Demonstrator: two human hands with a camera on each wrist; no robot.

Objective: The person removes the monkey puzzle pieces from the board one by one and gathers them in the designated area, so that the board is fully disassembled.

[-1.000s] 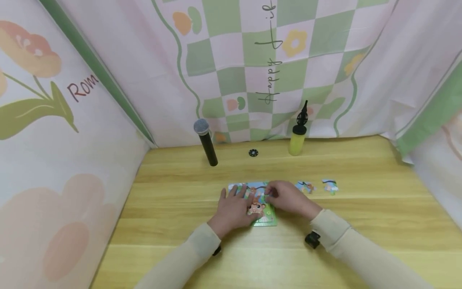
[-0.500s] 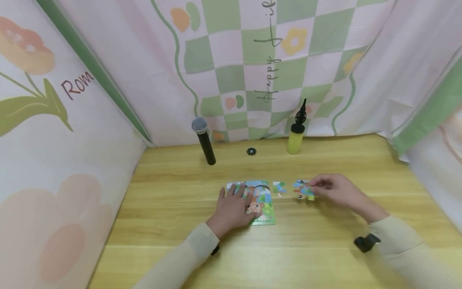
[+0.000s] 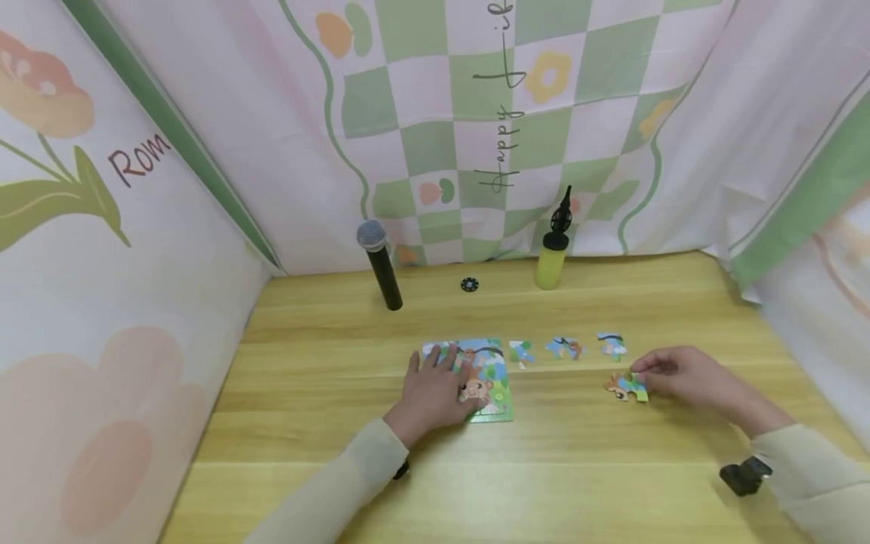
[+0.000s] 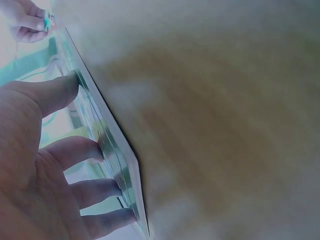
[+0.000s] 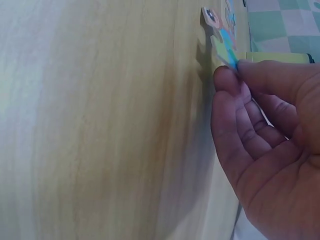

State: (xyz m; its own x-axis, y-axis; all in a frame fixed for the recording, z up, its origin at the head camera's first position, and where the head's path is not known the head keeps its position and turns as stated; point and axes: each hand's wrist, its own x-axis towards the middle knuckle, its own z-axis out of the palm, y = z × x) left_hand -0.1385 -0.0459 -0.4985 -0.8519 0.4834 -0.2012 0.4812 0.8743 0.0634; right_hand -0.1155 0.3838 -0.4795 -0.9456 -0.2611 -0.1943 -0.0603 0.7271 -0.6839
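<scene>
A colourful picture puzzle board lies flat on the wooden table. My left hand rests flat on its left part with fingers spread. In the left wrist view the straight fingers press on the board's edge. My right hand is far to the right and pinches a loose puzzle piece just above the table. The right wrist view shows that piece held between thumb and forefinger. Three more loose pieces lie in a row right of the board.
A black microphone stands upright at the back left. A yellow bottle with a black nozzle stands at the back, with a small black disc between the two. Patterned cloth walls close off the table on three sides.
My right hand left the board and moved right. One more piece now lies just right of the board, and the hand holds another in front of the row. The left hand stayed put.
</scene>
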